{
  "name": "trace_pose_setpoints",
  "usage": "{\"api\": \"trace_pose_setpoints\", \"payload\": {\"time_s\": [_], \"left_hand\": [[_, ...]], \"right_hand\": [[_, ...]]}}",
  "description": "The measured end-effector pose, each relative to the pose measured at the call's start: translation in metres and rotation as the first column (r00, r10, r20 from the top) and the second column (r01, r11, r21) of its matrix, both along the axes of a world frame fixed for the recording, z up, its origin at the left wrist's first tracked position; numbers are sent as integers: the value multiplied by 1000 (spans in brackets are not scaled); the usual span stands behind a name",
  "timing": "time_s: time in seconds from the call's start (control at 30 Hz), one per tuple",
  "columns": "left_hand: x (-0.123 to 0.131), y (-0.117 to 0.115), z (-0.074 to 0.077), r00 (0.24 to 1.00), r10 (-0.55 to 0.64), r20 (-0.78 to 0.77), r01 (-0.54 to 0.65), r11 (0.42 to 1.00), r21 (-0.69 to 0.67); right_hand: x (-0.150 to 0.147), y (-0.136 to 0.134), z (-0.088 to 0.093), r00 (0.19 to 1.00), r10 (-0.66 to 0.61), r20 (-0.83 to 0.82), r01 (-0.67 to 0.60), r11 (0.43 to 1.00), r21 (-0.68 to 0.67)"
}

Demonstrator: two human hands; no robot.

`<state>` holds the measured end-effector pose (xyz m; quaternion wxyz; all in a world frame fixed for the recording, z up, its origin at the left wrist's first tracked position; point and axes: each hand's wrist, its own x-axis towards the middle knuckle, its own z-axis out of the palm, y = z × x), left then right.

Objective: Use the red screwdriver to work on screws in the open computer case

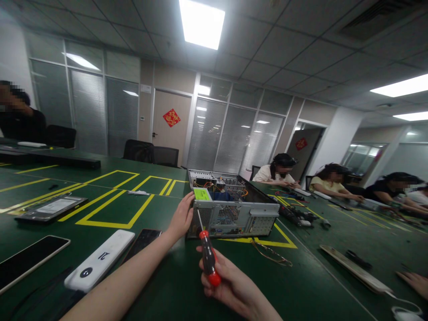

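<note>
Left hand (182, 218) braces the open grey metal computer case (234, 214) on the green tabletop (301, 276); right hand (234, 287) grips a red-handled screwdriver (207, 256), tip at its rear panel: likely screw work, needing square seating

Office room, tiled drop ceiling (287, 44) with bright light panels (201, 23). Back wall of glass partitions (234, 138) with shut blinds, beige door (171, 133) bearing red ornament. Long green table (160, 209) marked with yellow tape. Black chairs (138, 151) along far side. White column (334, 142) at right.
</note>
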<state>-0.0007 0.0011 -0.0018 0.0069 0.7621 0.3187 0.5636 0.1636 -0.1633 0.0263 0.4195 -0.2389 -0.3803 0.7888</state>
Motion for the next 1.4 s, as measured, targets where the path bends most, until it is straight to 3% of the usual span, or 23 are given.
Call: {"api": "trace_pose_setpoints", "payload": {"time_s": [0.13,0.4,0.53,0.67,0.8,0.9,1.4], "left_hand": [[0,0,0,1000,0,-6,1,1000,6],[0,1,-1,1000,0,-11,0,1000,-8],[0,2,-1,1000,4,-18,-4,1000,-6],[0,1,0,1000,23,-21,-24,1000,-12],[-1,-1,1,999,23,-23,-23,1000,-15],[-1,-1,0,1000,23,-22,-23,1000,-14],[0,0,0,999,28,-26,-28,1000,-3]], "right_hand": [[1,2,-2,993,-96,72,98,995,-33],[9,3,4,979,57,194,-59,998,7],[34,3,7,939,126,321,-118,992,-45],[73,8,-6,858,148,492,-139,989,-55],[101,18,-29,797,68,600,9,992,-124],[103,24,-38,779,26,627,75,988,-135],[96,30,-46,762,-17,648,130,984,-126]]}}
